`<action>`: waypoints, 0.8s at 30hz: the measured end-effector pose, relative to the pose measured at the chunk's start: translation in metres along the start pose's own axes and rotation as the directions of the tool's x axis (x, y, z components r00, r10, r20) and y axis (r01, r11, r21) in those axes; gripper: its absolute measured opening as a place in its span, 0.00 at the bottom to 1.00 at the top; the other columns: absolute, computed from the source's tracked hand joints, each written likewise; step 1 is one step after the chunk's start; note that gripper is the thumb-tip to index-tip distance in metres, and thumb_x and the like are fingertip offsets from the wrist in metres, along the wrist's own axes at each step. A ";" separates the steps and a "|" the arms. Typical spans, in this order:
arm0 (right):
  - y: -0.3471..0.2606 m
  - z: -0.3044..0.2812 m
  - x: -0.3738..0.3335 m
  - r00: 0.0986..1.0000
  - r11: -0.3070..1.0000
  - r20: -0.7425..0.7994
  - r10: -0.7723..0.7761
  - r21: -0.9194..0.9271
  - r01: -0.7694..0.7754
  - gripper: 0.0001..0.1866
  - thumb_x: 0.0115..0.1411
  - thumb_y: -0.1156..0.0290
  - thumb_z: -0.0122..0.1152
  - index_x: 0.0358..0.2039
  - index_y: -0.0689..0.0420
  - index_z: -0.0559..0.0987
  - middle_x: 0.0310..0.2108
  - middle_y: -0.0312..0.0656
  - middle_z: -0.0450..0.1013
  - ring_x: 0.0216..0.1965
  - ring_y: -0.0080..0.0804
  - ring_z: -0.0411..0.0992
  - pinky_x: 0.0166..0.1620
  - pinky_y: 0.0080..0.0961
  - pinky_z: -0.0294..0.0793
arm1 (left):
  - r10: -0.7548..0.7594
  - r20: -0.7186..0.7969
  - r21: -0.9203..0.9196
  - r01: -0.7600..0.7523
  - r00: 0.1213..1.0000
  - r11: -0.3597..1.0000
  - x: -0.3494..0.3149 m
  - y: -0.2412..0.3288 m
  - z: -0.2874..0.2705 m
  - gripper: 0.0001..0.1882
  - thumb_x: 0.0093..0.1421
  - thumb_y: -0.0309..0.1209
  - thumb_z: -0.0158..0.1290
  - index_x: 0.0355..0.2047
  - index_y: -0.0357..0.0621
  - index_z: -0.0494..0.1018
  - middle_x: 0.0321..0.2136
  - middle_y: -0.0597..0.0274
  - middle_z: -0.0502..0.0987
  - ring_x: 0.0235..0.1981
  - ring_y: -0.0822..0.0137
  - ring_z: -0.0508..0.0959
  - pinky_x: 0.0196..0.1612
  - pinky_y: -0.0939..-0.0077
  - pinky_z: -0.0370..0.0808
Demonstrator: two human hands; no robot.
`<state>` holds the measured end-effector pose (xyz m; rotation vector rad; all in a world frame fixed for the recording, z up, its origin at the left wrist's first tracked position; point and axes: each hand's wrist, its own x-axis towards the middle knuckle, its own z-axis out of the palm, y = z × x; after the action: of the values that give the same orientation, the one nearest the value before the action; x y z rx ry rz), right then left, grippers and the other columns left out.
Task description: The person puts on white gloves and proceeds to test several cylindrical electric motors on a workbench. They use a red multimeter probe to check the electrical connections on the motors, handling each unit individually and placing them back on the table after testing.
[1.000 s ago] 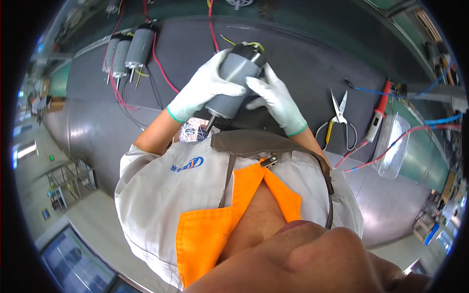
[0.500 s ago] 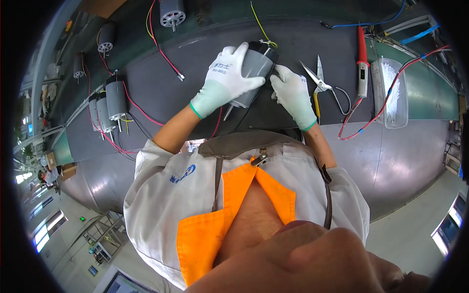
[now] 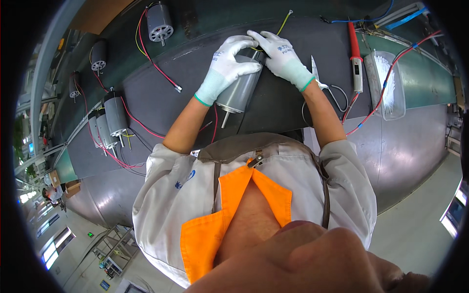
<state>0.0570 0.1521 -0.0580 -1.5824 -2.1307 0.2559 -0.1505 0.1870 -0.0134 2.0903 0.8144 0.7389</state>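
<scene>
A grey cylindrical electric motor (image 3: 238, 93) lies tilted on the dark bench mat in front of me, its shaft pointing toward me. My left hand (image 3: 231, 66), in a white glove with a mint cuff, is wrapped on its side, the thumb across the body. My right hand (image 3: 279, 54), gloved alike, curls over the far black end, its fingertips meeting the left fingers there. A yellow-green wire (image 3: 284, 22) runs out beyond the right hand and ends in a small terminal. What the right fingertips pinch is hidden.
Right of my forearm lie scissors (image 3: 337, 97), then a red-handled tool (image 3: 356, 58) with a wire, and a clear box (image 3: 394, 110) of thin white strips. At the left stand several motors (image 3: 115, 115) with leads; another motor (image 3: 159, 24) lies at the back.
My right hand has moved from the motor's right side up to its far end. The motor has shifted slightly left and toward me. My right forearm now covers part of the scissors.
</scene>
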 end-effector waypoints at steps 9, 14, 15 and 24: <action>-0.083 -0.081 -0.054 0.880 0.656 0.330 0.342 0.586 -0.475 0.18 0.66 0.67 0.56 0.56 0.54 0.78 0.27 0.42 0.78 0.23 0.25 0.76 0.26 0.28 0.75 | -0.602 0.274 -0.232 0.659 0.750 0.715 -0.040 -0.007 -0.045 0.44 0.60 0.55 0.62 0.65 0.32 0.66 0.46 0.59 0.78 0.40 0.76 0.75 0.38 0.81 0.72; -0.126 -0.045 -0.075 0.930 0.387 0.237 0.281 0.859 -0.335 0.26 0.66 0.69 0.55 0.64 0.60 0.70 0.34 0.46 0.79 0.25 0.29 0.78 0.30 0.28 0.78 | -0.608 0.533 -0.092 0.755 0.589 0.650 -0.008 0.008 -0.069 0.36 0.63 0.64 0.54 0.50 0.39 0.76 0.29 0.72 0.72 0.22 0.83 0.68 0.23 0.86 0.62; -0.131 -0.033 -0.071 0.982 0.532 0.075 0.175 0.832 -0.158 0.26 0.65 0.68 0.56 0.64 0.59 0.70 0.40 0.46 0.79 0.32 0.29 0.79 0.33 0.29 0.79 | -0.598 0.570 -0.034 0.743 0.563 0.668 0.003 0.024 -0.073 0.38 0.63 0.67 0.51 0.47 0.41 0.77 0.27 0.72 0.71 0.22 0.82 0.69 0.23 0.84 0.64; -0.179 -0.007 -0.008 0.927 0.925 0.222 -0.303 0.304 0.229 0.16 0.62 0.58 0.62 0.42 0.57 0.78 0.36 0.46 0.78 0.34 0.44 0.80 0.33 0.43 0.79 | -0.628 0.521 0.443 0.446 0.578 0.778 0.027 0.031 -0.049 0.45 0.54 0.61 0.64 0.59 0.41 0.66 0.39 0.59 0.75 0.36 0.70 0.75 0.34 0.72 0.74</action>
<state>-0.0906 0.0870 0.0211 -1.1344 -2.3610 0.6707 -0.1595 0.2126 0.0451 1.9308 1.0975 -0.4632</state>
